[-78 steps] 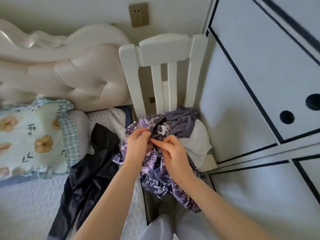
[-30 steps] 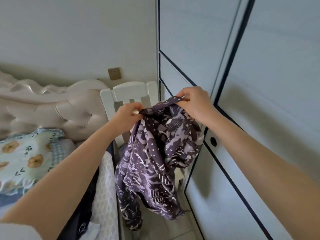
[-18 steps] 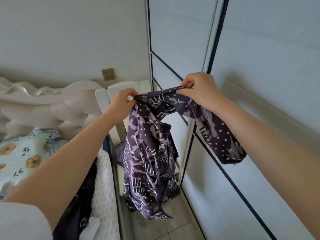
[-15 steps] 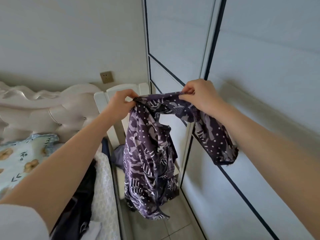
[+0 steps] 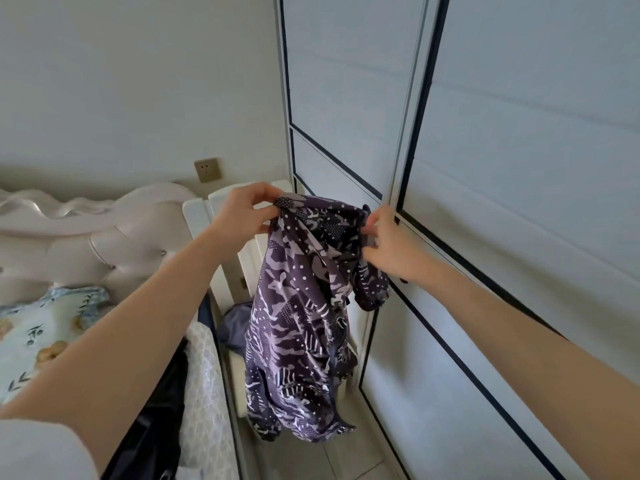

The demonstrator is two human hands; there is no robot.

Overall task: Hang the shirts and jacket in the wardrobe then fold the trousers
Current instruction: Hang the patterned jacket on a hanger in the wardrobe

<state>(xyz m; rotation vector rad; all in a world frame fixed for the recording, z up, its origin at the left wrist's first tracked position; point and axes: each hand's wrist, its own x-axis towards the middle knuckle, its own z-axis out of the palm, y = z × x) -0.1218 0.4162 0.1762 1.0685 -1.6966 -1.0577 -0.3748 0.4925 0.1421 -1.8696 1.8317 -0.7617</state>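
Note:
A purple patterned shirt (image 5: 304, 323) hangs in the air in front of the white chair (image 5: 221, 216). My left hand (image 5: 242, 213) pinches its top edge on the left. My right hand (image 5: 391, 247) grips the bunched fabric on the right, close to the wardrobe's sliding doors (image 5: 502, 168), which are shut. A plain purple garment (image 5: 235, 327) lies on the chair seat, partly hidden behind the shirt. A dark garment (image 5: 156, 427) lies on the bed at the lower left, mostly hidden by my left arm.
The bed with a padded headboard (image 5: 104, 237) and a floral pillow (image 5: 38, 334) fills the left side. A wall socket (image 5: 207, 169) sits above the chair. A narrow strip of tiled floor (image 5: 346, 459) runs between bed and wardrobe.
I lifted the shirt off the chair and held it up spread. My hands have since come closer together, and my right hand has dropped lower and gathered the fabric.

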